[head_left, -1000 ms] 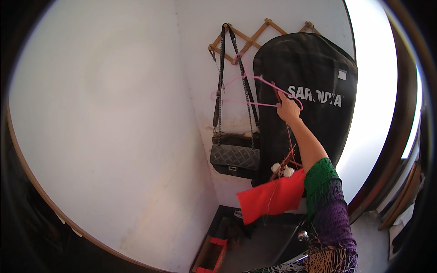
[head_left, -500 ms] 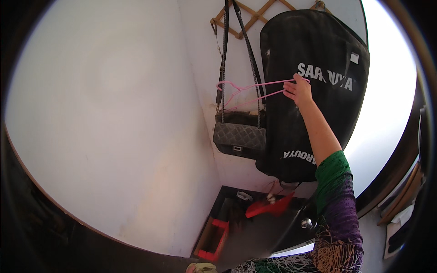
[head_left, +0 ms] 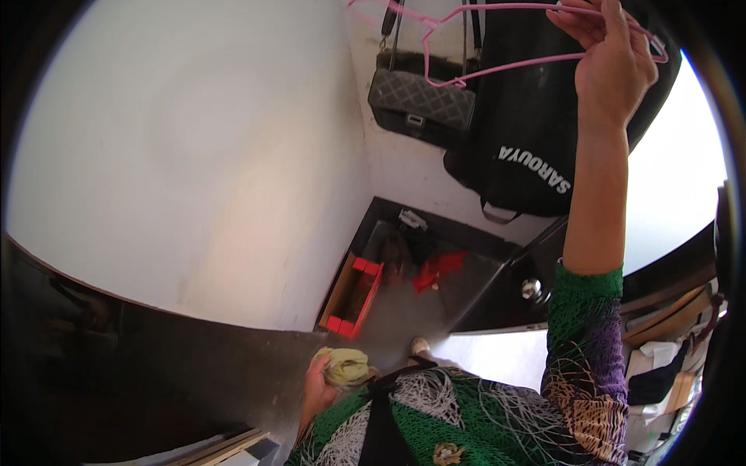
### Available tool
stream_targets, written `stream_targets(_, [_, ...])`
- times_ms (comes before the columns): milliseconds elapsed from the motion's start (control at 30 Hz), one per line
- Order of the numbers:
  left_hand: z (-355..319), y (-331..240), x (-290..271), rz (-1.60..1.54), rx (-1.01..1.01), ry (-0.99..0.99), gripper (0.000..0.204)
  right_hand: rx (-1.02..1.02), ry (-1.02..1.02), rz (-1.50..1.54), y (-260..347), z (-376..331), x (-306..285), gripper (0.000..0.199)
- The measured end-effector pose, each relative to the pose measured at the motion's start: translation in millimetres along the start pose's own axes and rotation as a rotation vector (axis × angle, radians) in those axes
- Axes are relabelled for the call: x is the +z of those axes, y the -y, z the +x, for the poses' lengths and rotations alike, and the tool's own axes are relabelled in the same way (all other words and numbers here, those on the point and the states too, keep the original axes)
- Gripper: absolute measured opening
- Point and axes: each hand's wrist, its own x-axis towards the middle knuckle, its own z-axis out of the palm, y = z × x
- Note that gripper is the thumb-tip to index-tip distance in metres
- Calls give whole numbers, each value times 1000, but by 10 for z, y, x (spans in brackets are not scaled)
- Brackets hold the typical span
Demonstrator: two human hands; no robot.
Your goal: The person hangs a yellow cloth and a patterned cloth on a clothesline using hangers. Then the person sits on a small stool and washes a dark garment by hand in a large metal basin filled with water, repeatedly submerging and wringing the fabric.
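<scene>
A pink clothes hanger [head_left: 505, 71] is held up at the top of the view, its hook end partly cut off by the frame. The fingers of my right hand [head_left: 614, 66] are closed around its far-right end, in front of a black garment bag [head_left: 521, 124] with white lettering. Low in the view, my left hand [head_left: 317, 379] grips a bundled yellow-green cloth [head_left: 346, 366] near my body. Behind the hanger hangs a dark quilted handbag [head_left: 423, 99] on chain straps.
On the dark floor, an open red-edged box [head_left: 352, 297] stands against the left wall. A crumpled red item [head_left: 439, 270] and a small white object [head_left: 413, 219] lie near the corner. To the right is a dark door with a round silver knob [head_left: 531, 289].
My right hand has drawn the hanger back toward me, and the view has tipped downward. More of my left hand and its cloth shows. The red item, blurred before, now rests on the floor.
</scene>
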Motion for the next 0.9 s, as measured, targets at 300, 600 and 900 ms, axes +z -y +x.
stream_targets(300, [-200, -152, -515, 77, 15, -75, 36, 742, 483, -27, 41, -1894, -31, 24])
stream_targets(600, [-151, -217, -1292, -66, -257, -144, 31, 1748, -300, 336, 437, -4420, -1147, 20])
stream_targets(900, [183, -413, -739, 166, -175, -100, 30, 1078, -768, -432, 789, -4542, -2771, 23])
